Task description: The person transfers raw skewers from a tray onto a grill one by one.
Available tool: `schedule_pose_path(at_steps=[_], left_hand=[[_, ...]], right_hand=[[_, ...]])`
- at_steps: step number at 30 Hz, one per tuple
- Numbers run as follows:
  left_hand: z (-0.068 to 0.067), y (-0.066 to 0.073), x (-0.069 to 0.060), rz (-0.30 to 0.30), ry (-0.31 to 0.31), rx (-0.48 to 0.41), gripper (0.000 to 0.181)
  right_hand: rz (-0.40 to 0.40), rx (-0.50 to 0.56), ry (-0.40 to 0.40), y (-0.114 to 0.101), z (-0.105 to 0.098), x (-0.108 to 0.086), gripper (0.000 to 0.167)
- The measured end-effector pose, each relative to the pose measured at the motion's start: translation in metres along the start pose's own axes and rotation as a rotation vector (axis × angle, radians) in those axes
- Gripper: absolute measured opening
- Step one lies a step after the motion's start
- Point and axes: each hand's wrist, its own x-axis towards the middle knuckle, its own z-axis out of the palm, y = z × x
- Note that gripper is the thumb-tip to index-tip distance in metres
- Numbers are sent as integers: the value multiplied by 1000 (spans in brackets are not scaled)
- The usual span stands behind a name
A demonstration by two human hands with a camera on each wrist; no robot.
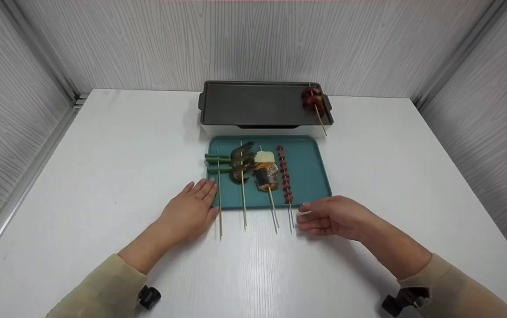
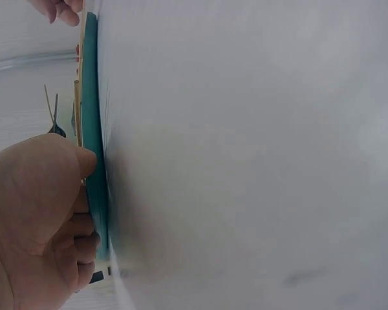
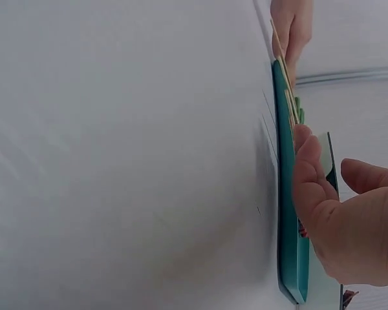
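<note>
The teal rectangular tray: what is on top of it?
The tray holds four skewers: green stalks, brown shrimp-like pieces, a white-and-brown stack and small red pieces. Beneath these, its surface is covered; the left hand hides part of its left edge.

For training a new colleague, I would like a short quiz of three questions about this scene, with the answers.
1. True or false: the left hand is at the left edge of the teal tray.
2. Seen from the person, which food lies farthest right on the tray?
3. Complete: the skewered dark red food lies at the ____ end of the griddle.

Key: 1 true; 2 small red pieces on a skewer; 3 right.
</note>
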Motion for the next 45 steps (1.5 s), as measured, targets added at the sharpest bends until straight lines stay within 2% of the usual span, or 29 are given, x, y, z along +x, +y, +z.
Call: schedule_pose_path(at_steps=[6, 14, 20, 27, 33, 45], left_hand=[[-2, 1, 0, 2, 5, -3, 64], [-2, 1, -3, 9, 16, -3, 63], [-1, 0, -2, 7, 20, -5, 63], [1, -1, -2, 11, 19, -5, 63], [2, -2, -2, 17, 38, -1, 63], [1, -2, -1, 19, 36, -7, 62]], right_hand=[[-5, 44, -52, 7, 8, 2, 52], [32, 140, -62, 11, 14, 8, 43], [49, 177, -74, 12, 16, 12, 44], [59, 186, -78, 14, 14, 14, 38], [55, 167, -80, 12, 13, 11, 40], [53, 141, -38, 8, 12, 7, 38]])
